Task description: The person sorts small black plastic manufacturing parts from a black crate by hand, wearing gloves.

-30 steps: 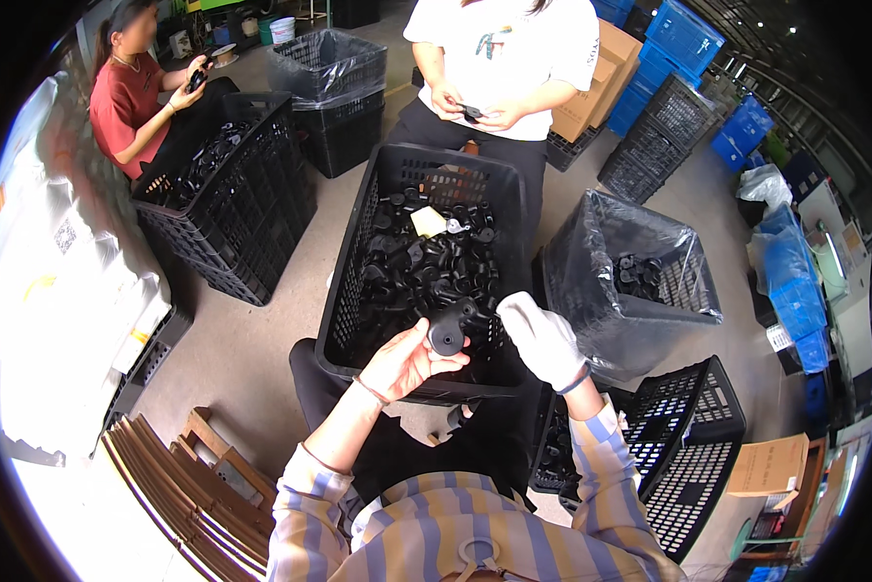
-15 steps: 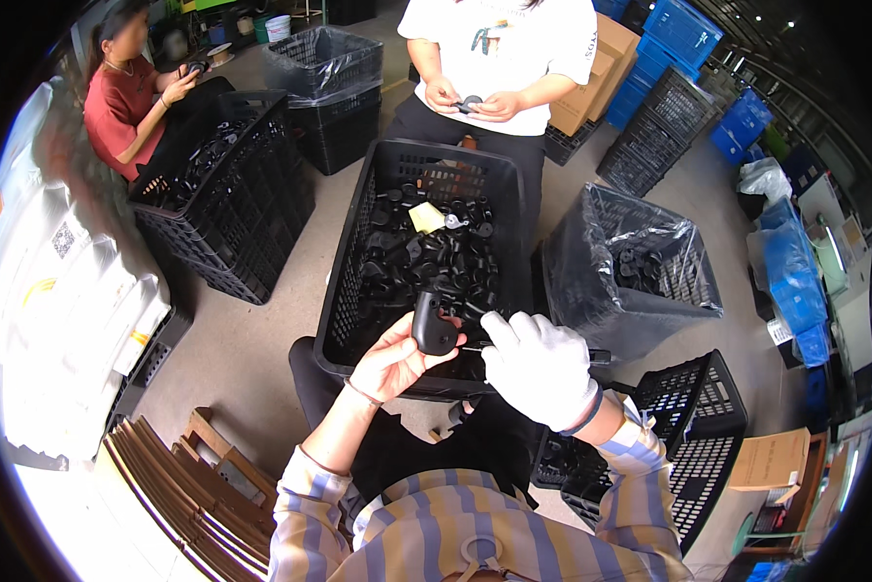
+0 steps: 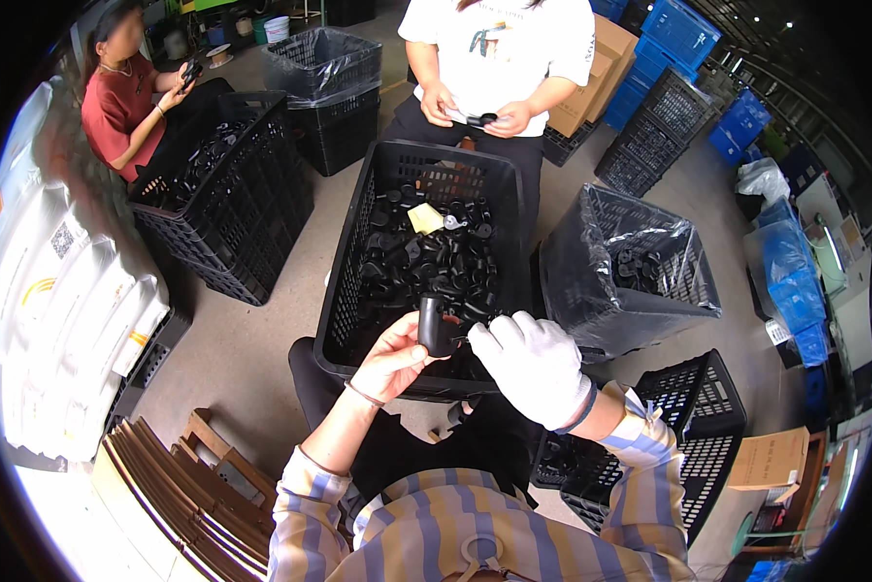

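The person's bare left hand (image 3: 389,363) grasps a black, curved plastic part (image 3: 430,328) in its fingers, above the near end of a rectangular black perforated plastic crate (image 3: 511,199). The white-gloved right hand (image 3: 535,369) has its fingers curled around a slim, dark-handled tool (image 3: 592,355) just beside the part.

Lettering (image 3: 588,47) marks the white shirt (image 3: 502,82) and brown carton (image 3: 768,468), a square code (image 3: 62,241) the sacks (image 3: 91,335).

White sacks (image 3: 72,257) at left, stacked blue crates (image 3: 678,37), white bucket (image 3: 277,30)
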Action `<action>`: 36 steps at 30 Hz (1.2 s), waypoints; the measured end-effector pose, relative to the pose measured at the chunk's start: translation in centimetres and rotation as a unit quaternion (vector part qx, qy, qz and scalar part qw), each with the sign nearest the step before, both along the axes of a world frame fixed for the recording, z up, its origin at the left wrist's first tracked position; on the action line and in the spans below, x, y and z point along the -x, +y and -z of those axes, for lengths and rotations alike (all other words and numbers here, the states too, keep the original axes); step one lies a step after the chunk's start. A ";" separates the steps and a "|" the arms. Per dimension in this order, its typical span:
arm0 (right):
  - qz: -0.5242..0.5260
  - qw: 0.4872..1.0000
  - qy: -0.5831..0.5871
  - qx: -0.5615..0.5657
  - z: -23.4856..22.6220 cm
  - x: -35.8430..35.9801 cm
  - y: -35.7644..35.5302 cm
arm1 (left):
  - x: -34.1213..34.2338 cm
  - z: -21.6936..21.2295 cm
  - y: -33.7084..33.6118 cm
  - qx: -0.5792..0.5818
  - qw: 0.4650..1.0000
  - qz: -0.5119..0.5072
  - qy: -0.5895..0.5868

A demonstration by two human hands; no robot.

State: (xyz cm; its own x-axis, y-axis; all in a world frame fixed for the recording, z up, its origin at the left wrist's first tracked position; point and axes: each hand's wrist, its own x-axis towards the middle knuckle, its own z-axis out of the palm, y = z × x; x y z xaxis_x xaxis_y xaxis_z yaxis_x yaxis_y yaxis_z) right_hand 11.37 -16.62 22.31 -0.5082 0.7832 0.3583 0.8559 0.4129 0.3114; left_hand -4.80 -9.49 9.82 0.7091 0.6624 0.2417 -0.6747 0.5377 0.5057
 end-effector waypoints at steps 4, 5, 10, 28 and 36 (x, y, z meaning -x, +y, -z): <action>0.004 1.000 0.003 0.002 0.2 0.3 0.1 | 0.0 0.2 -0.1 0.006 1.000 -0.008 0.010; 0.000 1.000 0.014 0.011 0.3 0.3 0.1 | 0.0 0.1 -0.1 0.010 1.000 -0.009 0.010; -0.004 1.000 0.012 0.017 0.6 0.4 0.2 | -0.1 0.1 -0.3 0.014 1.000 -0.013 0.012; 0.042 0.730 0.391 0.559 1.9 -4.7 5.3 | -1.4 -3.7 0.9 -0.033 0.924 -0.009 0.382; 0.150 0.584 0.431 0.672 2.7 -5.8 6.0 | -2.1 -4.6 0.8 -0.045 0.911 -0.008 0.410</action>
State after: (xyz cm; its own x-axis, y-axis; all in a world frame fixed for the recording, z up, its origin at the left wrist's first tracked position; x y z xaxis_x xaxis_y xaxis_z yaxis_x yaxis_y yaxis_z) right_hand 17.12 -10.62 19.65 -0.3614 0.6585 -0.6601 0.5525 -0.4190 -0.7205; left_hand -2.73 -8.72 14.42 0.6659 0.6784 -0.3104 -0.0583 0.4621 0.8849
